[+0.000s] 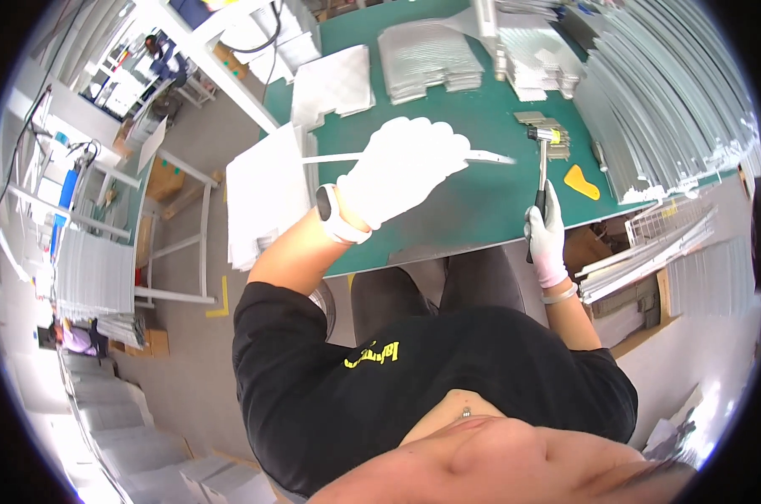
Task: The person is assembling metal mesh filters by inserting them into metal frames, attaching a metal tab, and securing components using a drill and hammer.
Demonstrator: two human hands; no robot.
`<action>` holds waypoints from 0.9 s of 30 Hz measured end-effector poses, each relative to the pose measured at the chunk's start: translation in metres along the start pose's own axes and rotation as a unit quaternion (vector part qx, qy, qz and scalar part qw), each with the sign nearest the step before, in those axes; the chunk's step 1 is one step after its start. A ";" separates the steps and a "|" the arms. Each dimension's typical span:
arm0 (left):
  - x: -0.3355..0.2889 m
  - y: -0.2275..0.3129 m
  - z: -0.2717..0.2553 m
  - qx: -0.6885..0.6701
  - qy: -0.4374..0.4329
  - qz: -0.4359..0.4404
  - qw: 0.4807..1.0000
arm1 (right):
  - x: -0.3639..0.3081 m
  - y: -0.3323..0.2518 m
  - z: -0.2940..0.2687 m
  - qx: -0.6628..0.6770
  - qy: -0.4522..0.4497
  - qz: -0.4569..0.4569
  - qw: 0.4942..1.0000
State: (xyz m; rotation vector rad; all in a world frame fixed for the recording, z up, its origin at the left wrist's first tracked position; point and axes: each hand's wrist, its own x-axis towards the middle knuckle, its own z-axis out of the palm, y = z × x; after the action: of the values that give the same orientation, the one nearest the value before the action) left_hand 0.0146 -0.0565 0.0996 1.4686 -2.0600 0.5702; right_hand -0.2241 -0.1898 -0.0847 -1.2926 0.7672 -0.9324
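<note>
My left hand (pixel 405 168), in a white glove, is closed over a thin white strip (pixel 330 158) that pokes out on both sides of the fist. The strip is held above the green worktable (pixel 355 239); most of its middle is hidden by the glove. At the table's front edge, my right hand (pixel 547 238), also gloved, grips the black handle of a small mallet (pixel 542 172). The mallet's head points away from me, beside a small pile of grey metal pieces (pixel 558 149). To the right of it lies a yellow scraper (pixel 580 182).
White sheets (pixel 267 197) are stacked at the table's left edge. Further stacks of panels (pixel 431 63) stand along the back. A tall row of thin panels (pixel 666 109) fills the right side. Below it, a wire rack (pixel 658 223) stands beside the table.
</note>
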 end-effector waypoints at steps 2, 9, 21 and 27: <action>0.016 0.008 0.009 0.102 -0.140 0.029 0.985 | -0.015 -0.008 0.001 -0.012 0.007 0.000 1.000; 0.020 -0.013 0.049 0.038 -0.143 -0.002 0.989 | -0.052 -0.016 0.009 0.133 0.049 -0.089 0.986; 0.010 -0.004 0.045 -0.004 -0.105 -0.029 0.994 | -0.085 -0.001 0.059 0.196 -0.057 -0.085 0.975; 0.007 0.002 0.044 0.044 -0.100 -0.039 0.993 | -0.077 -0.006 0.025 0.157 -0.085 -0.118 0.977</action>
State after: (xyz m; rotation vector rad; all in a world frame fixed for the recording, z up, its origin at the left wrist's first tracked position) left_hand 0.0025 -0.0880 0.0699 1.7116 -2.1397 0.5053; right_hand -0.2370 -0.1103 -0.0784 -1.1785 0.3202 -1.0695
